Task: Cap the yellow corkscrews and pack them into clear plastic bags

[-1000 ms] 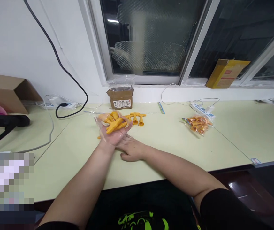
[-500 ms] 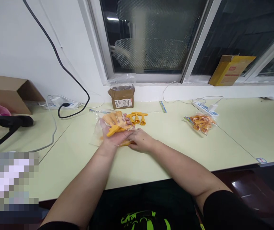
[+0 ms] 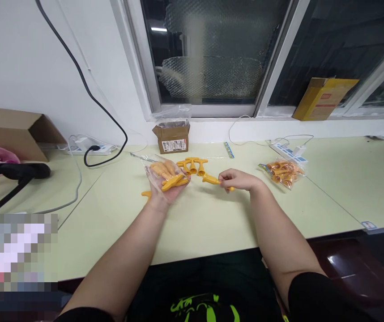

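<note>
The right hand point(image 3: 237, 180) has its fingers closed around a yellow piece point(image 3: 210, 179) over the table point(image 3: 212, 223), hiding the middle of it; whether it touches the tabletop cannot be told. The left hand point(image 3: 173, 194) is palm up at the clear bag point(image 3: 152, 180) of yellow pieces, which obscure how far its fingers open. A loose piece point(image 3: 146, 194) is partly hidden beside the left wrist; the carton point(image 3: 7, 129) is cut off at the edge

Loose pcs point(image 3: 193, 166) on tbl point(image 3: 205, 232), box point(image 3: 174, 137) bhnd; bagged pcs point(image 3: 281, 172) R, pwr strip point(image 3: 285, 153) bhnd.
</note>
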